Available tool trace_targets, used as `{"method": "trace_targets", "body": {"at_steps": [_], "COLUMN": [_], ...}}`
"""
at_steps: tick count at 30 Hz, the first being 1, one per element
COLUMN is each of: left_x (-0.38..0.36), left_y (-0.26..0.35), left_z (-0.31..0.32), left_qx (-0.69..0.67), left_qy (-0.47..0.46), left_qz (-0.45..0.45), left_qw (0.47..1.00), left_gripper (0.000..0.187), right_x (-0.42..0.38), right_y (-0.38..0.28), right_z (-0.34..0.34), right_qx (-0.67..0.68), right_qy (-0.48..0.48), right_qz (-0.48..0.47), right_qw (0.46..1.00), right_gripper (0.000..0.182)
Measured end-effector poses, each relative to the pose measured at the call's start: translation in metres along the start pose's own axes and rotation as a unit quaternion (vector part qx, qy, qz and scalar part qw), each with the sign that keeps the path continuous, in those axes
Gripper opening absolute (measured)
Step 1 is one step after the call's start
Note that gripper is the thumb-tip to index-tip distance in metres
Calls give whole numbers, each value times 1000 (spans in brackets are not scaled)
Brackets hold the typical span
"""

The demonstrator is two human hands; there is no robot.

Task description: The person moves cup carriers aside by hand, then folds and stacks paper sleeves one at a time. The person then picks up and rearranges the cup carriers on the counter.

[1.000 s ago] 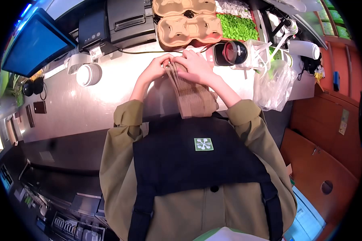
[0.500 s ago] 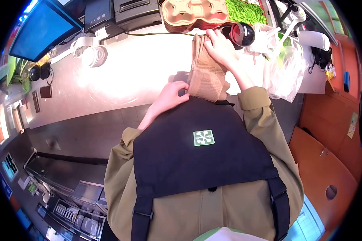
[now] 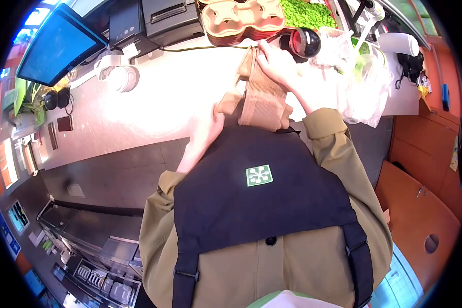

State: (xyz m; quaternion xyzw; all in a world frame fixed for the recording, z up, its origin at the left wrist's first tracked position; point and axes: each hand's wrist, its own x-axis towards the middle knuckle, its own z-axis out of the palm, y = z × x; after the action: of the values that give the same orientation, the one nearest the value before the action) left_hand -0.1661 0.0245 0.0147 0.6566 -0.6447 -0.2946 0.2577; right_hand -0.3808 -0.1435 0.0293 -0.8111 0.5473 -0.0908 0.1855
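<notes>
A stack of brown corrugated cardboard cup sleeves (image 3: 264, 102) lies at the counter's near edge, against the dark apron (image 3: 262, 205). My right hand (image 3: 277, 62) grips its far end, fingers closed over the top. On the stack's left side, my left hand (image 3: 208, 123) pinches one cup sleeve (image 3: 230, 102) that is angled away from the others. Its far part still meets the stack near my right fingertips. Part of my left fingers is hidden behind the sleeve.
Brown molded cup carriers (image 3: 244, 23) are stacked at the back, by a black printer (image 3: 172, 18). A black-and-red round device (image 3: 306, 42) stands right of my right hand, near clear plastic bags (image 3: 364, 92). White tape-like roll (image 3: 124, 79) and monitor (image 3: 61, 43) are on the left.
My left hand has moved left and slightly down, pulling a cup sleeve's near end away from the stack. My right hand keeps its hold on the far end. The view has shifted slightly.
</notes>
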Motion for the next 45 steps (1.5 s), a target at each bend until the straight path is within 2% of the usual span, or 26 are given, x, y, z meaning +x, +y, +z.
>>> {"method": "trace_targets", "body": {"at_steps": [1, 7, 8, 9, 10, 13, 15, 17, 18, 19, 20, 21, 23, 24, 25, 26, 27, 30, 36, 39, 45], "left_x": [-2, 3, 6, 10, 11, 8, 3, -4, -6, -9, -11, -10, -1, 3, 5, 4, 3, 7, 11, 10, 12], "left_y": [0, 16, 12, 3, -7, -48, -58, -121, -129, -137, -144, -132, -71, -22, 18, 22, 21, 23, 25, 30, 14], "left_z": [0, 8, 9, 11, 11, -4, -37, -52, -56, -58, -57, -54, -42, -41, -37, -23, -11, 7, 5, 5, 11], "left_qx": [-27, 74, -24, -120, -214, -167, -243, -315, -168, -15, 137, 78, -43, -46, -48, -95, -140, -106, -87, -79, -166], "left_qy": [6, 147, 92, 36, -20, 65, 180, 240, 325, 399, 462, 418, 321, 157, -12, -81, -150, -220, -223, -224, -243], "left_qz": [32, 132, 26, -81, -186, -234, -267, -275, -258, -234, -203, -172, -107, -173, -233, -112, 12, 12, 23, -3, -9], "left_qw": [999, 978, 995, 989, 959, 956, 915, 876, 894, 886, 853, 888, 940, 971, 971, 986, 979, 970, 971, 971, 956], "left_gripper": [28, 50, 47, 44, 42, 43, 41, 41, 42, 42, 42, 42, 43, 41, 40, 37, 34, 29, 28, 29, 28], "right_x": [-1, -2, -2, -2, -2, -3, -4, -3, -2, -2, -1, -1, -2, -3, -3, -2, -1, -4, -3, -3, -4], "right_y": [1, 2, 3, 3, 2, 0, -3, -1, 0, 0, 1, 1, -3, -5, -3, 0, 1, -5, 0, 4, 6], "right_z": [0, 1, 3, 4, 3, -2, -4, 1, 2, 3, 3, 3, -1, -2, -1, 2, 2, -6, -4, 0, 0], "right_qx": [6, 15, 20, 26, 25, 26, 35, 31, 28, 28, 27, 27, 21, 17, 17, 18, 19, 27, 36, 49, 58], "right_qy": [2, 20, 27, 35, 29, 21, 18, 32, 38, 36, 33, 30, 20, 14, 21, 28, 36, 13, 17, 25, 45], "right_qz": [-4, -14, -17, -21, -19, -10, -1, -11, -16, -15, -13, -11, 10, 19, 6, -7, -20, 5, -7, -11, -31], "right_qw": [1000, 1000, 999, 999, 999, 999, 999, 999, 999, 999, 999, 999, 1000, 1000, 1000, 999, 999, 1000, 999, 998, 997], "right_gripper": [32, 32, 32, 32, 32, 32, 32, 33, 33, 33, 33, 33, 33, 33, 33, 33, 33, 32, 32, 32, 36]}}
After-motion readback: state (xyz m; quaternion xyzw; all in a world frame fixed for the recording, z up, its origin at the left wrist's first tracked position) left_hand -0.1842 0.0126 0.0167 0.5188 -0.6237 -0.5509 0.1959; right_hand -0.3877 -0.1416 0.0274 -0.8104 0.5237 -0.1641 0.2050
